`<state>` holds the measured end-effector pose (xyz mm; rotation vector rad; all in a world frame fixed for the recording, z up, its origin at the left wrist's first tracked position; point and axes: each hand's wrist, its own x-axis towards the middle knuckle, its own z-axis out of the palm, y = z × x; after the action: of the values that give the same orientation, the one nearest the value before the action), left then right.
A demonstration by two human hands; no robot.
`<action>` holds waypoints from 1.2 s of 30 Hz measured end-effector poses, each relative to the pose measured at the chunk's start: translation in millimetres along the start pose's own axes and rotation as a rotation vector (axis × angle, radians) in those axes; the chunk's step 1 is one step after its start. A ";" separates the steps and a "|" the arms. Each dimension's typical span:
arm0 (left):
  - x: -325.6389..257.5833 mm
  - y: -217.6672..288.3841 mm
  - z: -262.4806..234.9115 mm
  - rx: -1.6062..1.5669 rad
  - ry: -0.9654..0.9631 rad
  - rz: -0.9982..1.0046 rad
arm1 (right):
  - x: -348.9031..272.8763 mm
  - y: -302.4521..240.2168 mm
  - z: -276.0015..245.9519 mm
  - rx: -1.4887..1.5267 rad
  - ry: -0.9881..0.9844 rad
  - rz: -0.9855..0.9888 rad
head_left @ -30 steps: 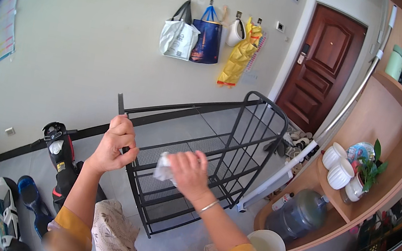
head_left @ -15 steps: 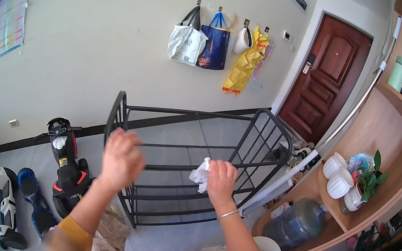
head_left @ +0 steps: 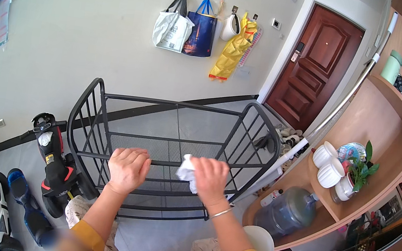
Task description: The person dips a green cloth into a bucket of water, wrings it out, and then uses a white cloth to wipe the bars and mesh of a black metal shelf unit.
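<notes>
Above grey tiles (head_left: 153, 238) by a pale wall (head_left: 85, 30), a black rack (head_left: 167, 163) spreads before the left hand (head_left: 127, 170), clenched on its rail, and the right hand (head_left: 209, 181), grasping white cloth (head_left: 187, 169).

The left hand (head_left: 128, 171) curls over the front rail (head_left: 164, 162) of a black metal rack (head_left: 173, 103), and the right hand (head_left: 209, 180) grips a white cloth (head_left: 186, 170) by that rail. Behind, bags (head_left: 200, 34) hang on the pale wall (head_left: 85, 30) left of a brown door (head_left: 318, 65); at right, a wooden shelf unit (head_left: 388, 109) holds a water jug (head_left: 286, 212) and potted plant (head_left: 358, 172).
</notes>
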<state>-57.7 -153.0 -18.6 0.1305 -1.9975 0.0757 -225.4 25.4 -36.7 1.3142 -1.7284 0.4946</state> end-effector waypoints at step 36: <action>42.5 158.9 66.9 -1.205 -0.330 -0.250 | -55.7 -28.9 -122.6 0.248 0.260 0.702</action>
<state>-155.7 -5.3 -7.0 -0.4067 -2.0044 -1.3502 -146.7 137.5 -23.1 0.7178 -1.9147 1.2509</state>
